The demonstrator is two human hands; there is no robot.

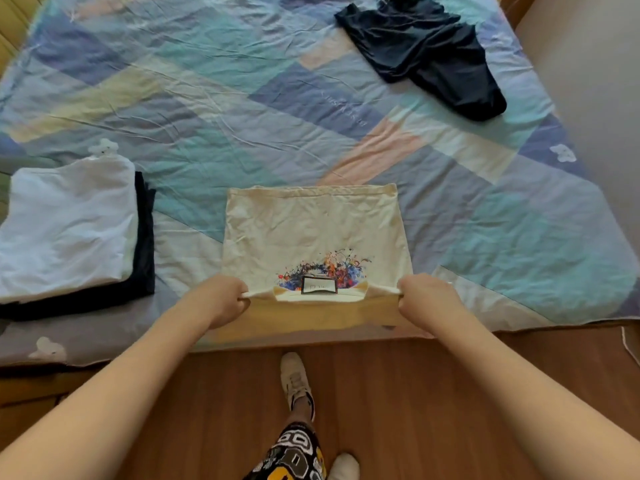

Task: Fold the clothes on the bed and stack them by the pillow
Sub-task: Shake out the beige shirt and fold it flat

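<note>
While hands pinch cream shirt, bed

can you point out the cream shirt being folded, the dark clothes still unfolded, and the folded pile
cream shirt (311,226): head view, on its plain upper panel.
dark clothes (426,53): head view, middle of the crumpled heap.
folded pile (65,226): head view, on the white top garment.

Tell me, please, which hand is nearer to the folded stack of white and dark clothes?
Left. The left hand grips the cream shirt just right of the folded stack; the right hand holds the shirt's far side.
</note>
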